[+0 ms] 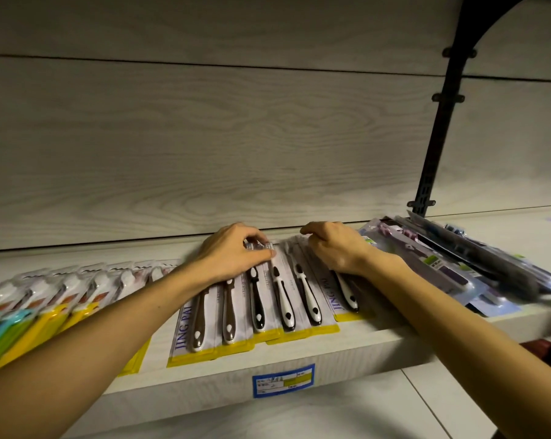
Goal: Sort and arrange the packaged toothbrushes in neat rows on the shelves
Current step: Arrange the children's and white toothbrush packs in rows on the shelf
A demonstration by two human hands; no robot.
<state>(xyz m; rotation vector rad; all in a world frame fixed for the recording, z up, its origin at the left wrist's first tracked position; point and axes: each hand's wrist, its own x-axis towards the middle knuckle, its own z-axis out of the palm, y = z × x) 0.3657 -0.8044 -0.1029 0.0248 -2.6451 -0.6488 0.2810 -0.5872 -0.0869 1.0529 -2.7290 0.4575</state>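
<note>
On the shelf (347, 353), both hands' grips pinch toothbrush packs (268, 299) lying lengthwise, heads toward the wall

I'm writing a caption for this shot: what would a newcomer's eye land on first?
Two hands, the left hand and right hand, rest on the tops of the black-and-white toothbrush packs at the shelf's middle. Right of them a purple-grey pile of packs lies askew. A blue price label sits on the shelf front edge.
</note>
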